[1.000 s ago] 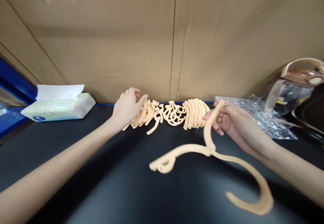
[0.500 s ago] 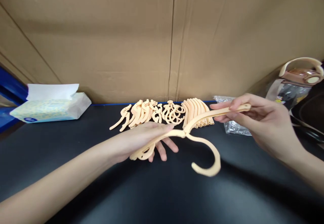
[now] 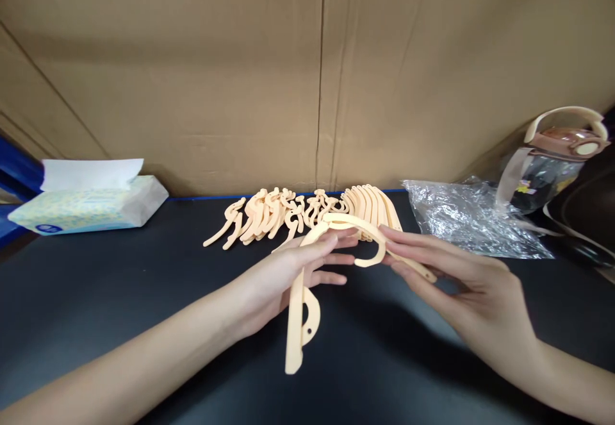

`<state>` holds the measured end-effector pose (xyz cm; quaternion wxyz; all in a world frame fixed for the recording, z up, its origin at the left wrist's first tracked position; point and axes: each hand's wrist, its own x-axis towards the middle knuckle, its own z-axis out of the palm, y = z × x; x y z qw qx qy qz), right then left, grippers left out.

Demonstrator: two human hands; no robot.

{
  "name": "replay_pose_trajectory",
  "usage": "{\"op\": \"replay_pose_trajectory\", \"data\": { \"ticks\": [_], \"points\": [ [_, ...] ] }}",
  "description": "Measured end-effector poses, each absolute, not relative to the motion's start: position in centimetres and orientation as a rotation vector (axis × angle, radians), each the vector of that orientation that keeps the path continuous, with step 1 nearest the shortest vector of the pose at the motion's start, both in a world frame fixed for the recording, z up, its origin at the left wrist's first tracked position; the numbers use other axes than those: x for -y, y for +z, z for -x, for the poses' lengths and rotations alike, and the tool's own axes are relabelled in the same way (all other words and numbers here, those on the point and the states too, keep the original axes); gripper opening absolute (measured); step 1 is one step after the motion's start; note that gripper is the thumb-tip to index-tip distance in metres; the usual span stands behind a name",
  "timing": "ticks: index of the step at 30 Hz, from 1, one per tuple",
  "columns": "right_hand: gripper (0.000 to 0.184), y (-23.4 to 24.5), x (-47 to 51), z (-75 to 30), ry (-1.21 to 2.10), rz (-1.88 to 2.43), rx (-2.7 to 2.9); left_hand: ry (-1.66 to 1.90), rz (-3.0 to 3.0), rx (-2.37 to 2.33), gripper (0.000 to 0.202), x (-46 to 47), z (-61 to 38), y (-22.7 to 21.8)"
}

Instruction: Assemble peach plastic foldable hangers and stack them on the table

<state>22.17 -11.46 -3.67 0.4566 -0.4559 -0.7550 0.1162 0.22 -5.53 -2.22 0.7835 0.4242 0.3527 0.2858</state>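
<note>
Both hands hold one pale orange plastic hanger piece [image 3: 302,313] above the black table [image 3: 144,297]. My left hand [image 3: 293,271] grips its long arm, which points down toward me. My right hand [image 3: 446,277] pinches the other arm with fingers stretched along it. The hook end curls between the two hands. Behind them lies a row of the same orange hanger pieces [image 3: 298,215], stacked on edge against the back of the table.
A cardboard wall [image 3: 307,79] closes the back. A tissue pack [image 3: 86,202] lies at the left. Crumpled clear plastic wrap [image 3: 466,220] and a bottle with a brown lid [image 3: 552,162] sit at the right.
The hanger piece was turned: its long arm now hangs downward and the hook sits up between the hands. Both hands drew closer together and nearer the middle of the table.
</note>
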Motion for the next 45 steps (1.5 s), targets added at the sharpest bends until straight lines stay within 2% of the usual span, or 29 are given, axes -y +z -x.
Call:
{"op": "replay_pose_trajectory", "data": {
  "ticks": [4, 7, 11, 13, 18, 22, 26, 28, 32, 35, 38, 42, 43, 45],
  "points": [
    [0.043, -4.8, 12.2, -21.3, 0.649, 1.149, 1.875, 0.637, -0.861, -0.599, 0.022, 5.9, -0.2, -2.5],
    [0.044, -5.1, 12.7, -20.8, 0.766, 1.112, 1.885, 0.588, -0.835, -0.591, 0.017, 6.5, -0.2, -2.5],
    [0.033, -4.6, 12.6, -20.4, 0.926, 1.148, 1.849, 0.548, -0.971, -0.772, 0.026, 7.6, -0.4, -2.2],
    [0.036, -4.4, 12.5, -20.2, 1.008, 1.173, 1.828, 0.554, -1.119, -0.844, 0.031, 8.2, -0.5, -2.1],
    [0.030, -4.6, 11.8, -20.1, 0.974, 1.204, 1.820, 0.505, -1.223, -0.941, 0.037, 8.6, -0.6, -2.0],
    [0.037, -4.5, 10.9, -20.8, 0.832, 1.245, 1.865, 0.527, -1.242, -1.027, 0.025, 8.0, -0.5, -1.7],
    [0.031, -4.0, 10.2, -21.5, 0.678, 1.278, 2.008, 0.539, -1.167, -0.905, 0.021, 7.7, -0.5, -1.9],
    [0.029, -3.8, 10.2, -21.7, 0.445, 1.266, 2.145, 0.526, -1.050, -0.797, 0.021, 7.9, -0.5, -2.4],
    [0.025, -4.0, 10.8, -22.0, -0.292, 1.059, 2.391, 0.351, -0.881, -0.620, 0.027, 8.6, -0.7, -2.8],
    [0.033, -4.5, 11.5, -22.1, -0.516, 0.941, 2.487, 0.197, -0.782, -0.574, 0.032, 8.9, -0.7, -2.3],
    [0.039, -4.6, 12.0, -21.8, -0.356, 0.950, 2.501, 0.136, -0.896, -0.738, 0.036, 9.4, -0.8, -1.7],
    [0.031, -3.2, 10.5, -22.4, 0.576, 1.259, 2.324, 0.237, -1.352, -1.015, 0.029, 10.8, -1.0, -1.3],
    [0.033, -2.7, 9.6, -22.9, 0.626, 1.329, 2.202, 0.284, -1.570, -1.084, 0.027, 10.9, -1.0, -1.2],
    [0.037, -1.6, 7.0, -24.3, 0.443, 1.488, 2.055, 0.175, -2.027, -1.172, 0.026, 10.3, -1.0, -1.2]
  ]
}}
